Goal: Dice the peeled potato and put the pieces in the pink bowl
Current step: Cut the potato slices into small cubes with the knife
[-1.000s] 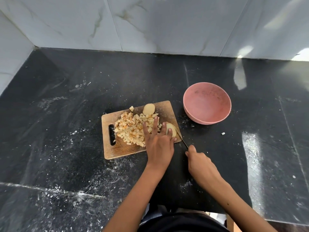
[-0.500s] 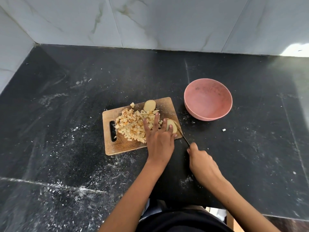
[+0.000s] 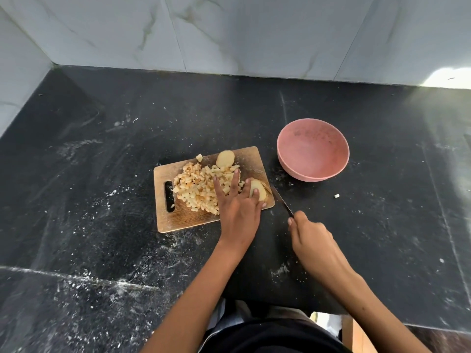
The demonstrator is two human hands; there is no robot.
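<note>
A wooden cutting board [image 3: 183, 220] on the black counter carries a heap of diced potato [image 3: 196, 187] and a rounded potato end [image 3: 225, 159] at its far edge. My left hand [image 3: 238, 212] lies flat on the board, two straight fingers across the dice and the outer fingers pressing on the remaining potato chunk [image 3: 258, 192] at the board's right edge. My right hand [image 3: 311, 238] grips the handle of a knife [image 3: 281, 201], whose blade sits just right of that chunk. The pink bowl [image 3: 313, 149] stands empty, beyond and right of the board.
One stray potato cube [image 3: 337, 196] lies on the counter right of the knife. The black stone counter [image 3: 102, 174] shows white smears and ends at a marble-tiled wall [image 3: 229, 34] behind and to the left.
Both hands keep nearly the same posture at the board's right edge. The knife blade now sits slightly right of the chunk. The view has shifted a little.
</note>
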